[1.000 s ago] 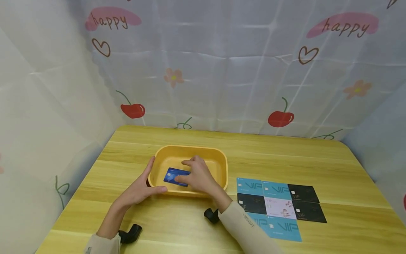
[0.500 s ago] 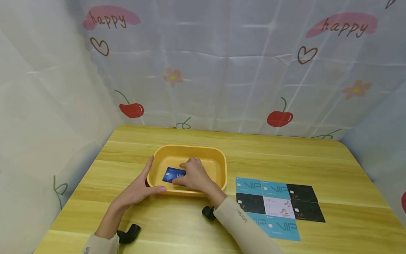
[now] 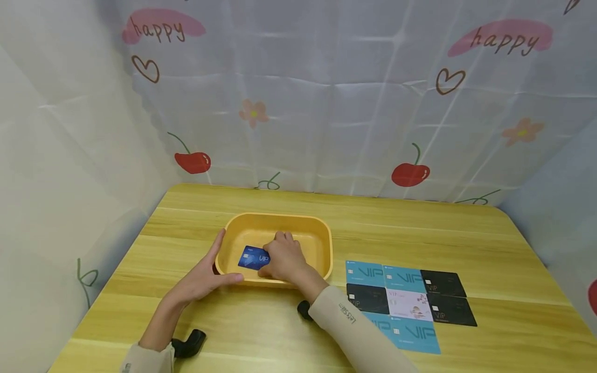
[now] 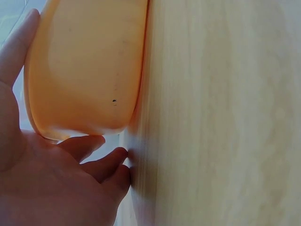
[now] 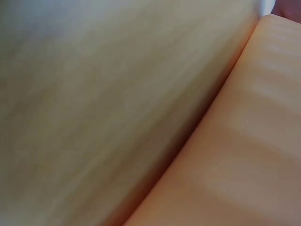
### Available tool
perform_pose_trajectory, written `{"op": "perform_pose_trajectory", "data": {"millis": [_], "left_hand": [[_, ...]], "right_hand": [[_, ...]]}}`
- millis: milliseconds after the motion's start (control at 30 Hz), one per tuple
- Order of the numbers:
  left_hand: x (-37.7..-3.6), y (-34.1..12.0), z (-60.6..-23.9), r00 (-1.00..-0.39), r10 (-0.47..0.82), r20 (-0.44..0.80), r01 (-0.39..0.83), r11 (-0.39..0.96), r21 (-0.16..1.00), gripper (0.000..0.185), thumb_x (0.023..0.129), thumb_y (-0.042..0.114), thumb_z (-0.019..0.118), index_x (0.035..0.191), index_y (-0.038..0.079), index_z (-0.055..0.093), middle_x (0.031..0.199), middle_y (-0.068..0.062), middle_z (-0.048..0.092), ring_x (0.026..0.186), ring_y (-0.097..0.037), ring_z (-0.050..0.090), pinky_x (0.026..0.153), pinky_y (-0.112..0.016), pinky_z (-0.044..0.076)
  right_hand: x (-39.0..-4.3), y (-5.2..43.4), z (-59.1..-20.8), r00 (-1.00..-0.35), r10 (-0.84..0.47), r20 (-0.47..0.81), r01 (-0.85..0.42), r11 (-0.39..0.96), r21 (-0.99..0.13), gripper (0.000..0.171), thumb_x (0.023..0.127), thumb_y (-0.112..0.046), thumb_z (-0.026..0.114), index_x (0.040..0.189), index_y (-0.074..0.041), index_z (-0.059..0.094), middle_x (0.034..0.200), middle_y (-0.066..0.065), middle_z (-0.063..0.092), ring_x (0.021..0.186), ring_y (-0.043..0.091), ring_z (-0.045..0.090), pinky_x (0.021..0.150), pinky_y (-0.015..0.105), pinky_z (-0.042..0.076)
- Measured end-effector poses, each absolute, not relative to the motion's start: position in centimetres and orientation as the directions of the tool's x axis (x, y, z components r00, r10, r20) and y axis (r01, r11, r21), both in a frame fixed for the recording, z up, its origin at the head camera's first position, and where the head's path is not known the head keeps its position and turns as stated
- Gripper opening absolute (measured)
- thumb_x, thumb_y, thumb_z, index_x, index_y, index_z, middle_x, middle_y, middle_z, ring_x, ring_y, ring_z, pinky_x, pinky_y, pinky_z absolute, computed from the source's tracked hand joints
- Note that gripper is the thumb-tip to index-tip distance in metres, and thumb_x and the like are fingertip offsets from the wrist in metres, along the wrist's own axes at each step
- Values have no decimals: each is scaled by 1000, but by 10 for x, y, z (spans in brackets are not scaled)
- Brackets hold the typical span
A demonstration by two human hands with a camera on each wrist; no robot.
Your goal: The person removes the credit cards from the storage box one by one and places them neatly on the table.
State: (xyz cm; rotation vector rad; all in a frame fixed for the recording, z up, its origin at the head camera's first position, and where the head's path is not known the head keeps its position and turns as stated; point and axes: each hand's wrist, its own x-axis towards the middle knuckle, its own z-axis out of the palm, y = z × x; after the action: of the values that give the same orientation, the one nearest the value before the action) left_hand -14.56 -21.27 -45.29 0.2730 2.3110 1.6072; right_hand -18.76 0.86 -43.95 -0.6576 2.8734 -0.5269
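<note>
Blue plastic card (image 3: 254, 257) lies flat inside the yellow oval tub (image 3: 322, 243), long axis left-right; my right hand (image 3: 284, 259) pinches its right end, left hand (image 3: 205, 277) braces the tub's left wall, fingers straight.

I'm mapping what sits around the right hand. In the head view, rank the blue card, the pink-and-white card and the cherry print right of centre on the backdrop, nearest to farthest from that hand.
1. blue card: in the yellow tub, touching the right hand on its left.
2. pink-and-white card: on the table, centre of the card grid to the right.
3. cherry print: on the backdrop, beyond the table.
</note>
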Motion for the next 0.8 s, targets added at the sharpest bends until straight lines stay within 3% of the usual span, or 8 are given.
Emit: {"op": "perform_pose_trajectory", "data": {"millis": [467,667,800], "left_hand": [[-145,-214,-454,-935,329,-133,-7,358,934,113,88,25,76,158,22,-13,163,-11,-10,146,-37,12,112,-57,18],[-145,-214,-453,-937,323,-137,-6,374,927,114,88,26,77,158,22,-13,164,-10,-10,147,-37,8,112,-58,17],[-146,-213,-453,-936,322,-139,-10,372,928,115,87,26,78,158,21,-12,164,-10,-9,146,-36,11,112,-56,18]], "right_hand": [[-189,6,-437,-879,-475,-50,-433,837,-334,38,80,-38,82,106,-11,74,91,0,52,86,18,44,75,34,37],[-189,6,-439,-876,-479,-53,-441,842,-310,39,88,-38,75,115,-11,72,97,2,52,89,19,44,77,35,38],[-190,7,-439,-887,-454,-80,-408,854,-324,51,85,-44,76,122,-10,70,102,4,51,93,20,44,81,37,39]]}}
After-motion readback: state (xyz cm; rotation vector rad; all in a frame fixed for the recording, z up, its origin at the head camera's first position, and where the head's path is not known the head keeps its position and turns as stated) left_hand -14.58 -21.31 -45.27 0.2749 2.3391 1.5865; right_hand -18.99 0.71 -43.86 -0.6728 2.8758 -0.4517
